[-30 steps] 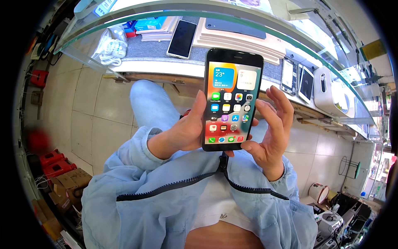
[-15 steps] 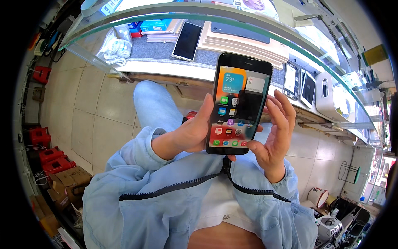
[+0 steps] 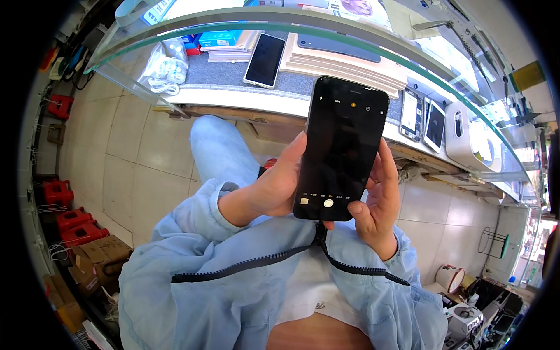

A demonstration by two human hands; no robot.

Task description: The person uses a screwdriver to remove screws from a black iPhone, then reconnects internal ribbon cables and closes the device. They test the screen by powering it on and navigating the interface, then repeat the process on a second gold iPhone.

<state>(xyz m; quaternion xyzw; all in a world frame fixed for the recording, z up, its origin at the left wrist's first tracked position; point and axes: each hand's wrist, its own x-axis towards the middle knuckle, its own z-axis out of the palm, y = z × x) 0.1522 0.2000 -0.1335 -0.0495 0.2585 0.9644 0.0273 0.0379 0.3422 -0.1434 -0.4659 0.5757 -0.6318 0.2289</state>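
Note:
A black smartphone (image 3: 340,149) stands upright in front of me with its screen facing me. On the screen is a camera app: a black picture area, small icons along the top and a white round shutter button near the bottom. My left hand (image 3: 275,181) grips the phone's left edge, thumb along the side and the other fingers mostly hidden behind it. Around the lower right edge lies my right hand (image 3: 378,204), its thumb by the bottom right corner and its fingers bent along the side.
Beyond the phone is a glass-topped counter (image 3: 227,104) holding a second phone (image 3: 265,60), a tablet (image 3: 338,46) on stacked folders, bagged white cables (image 3: 166,67), an opened phone (image 3: 412,115), a white phone (image 3: 434,125) and a white box (image 3: 469,137). Red containers (image 3: 76,220) and cardboard boxes (image 3: 100,256) stand left.
The phone's screen has gone from a home screen of coloured icons to a dark camera view. My right hand's fingers have closed in against the phone's right edge.

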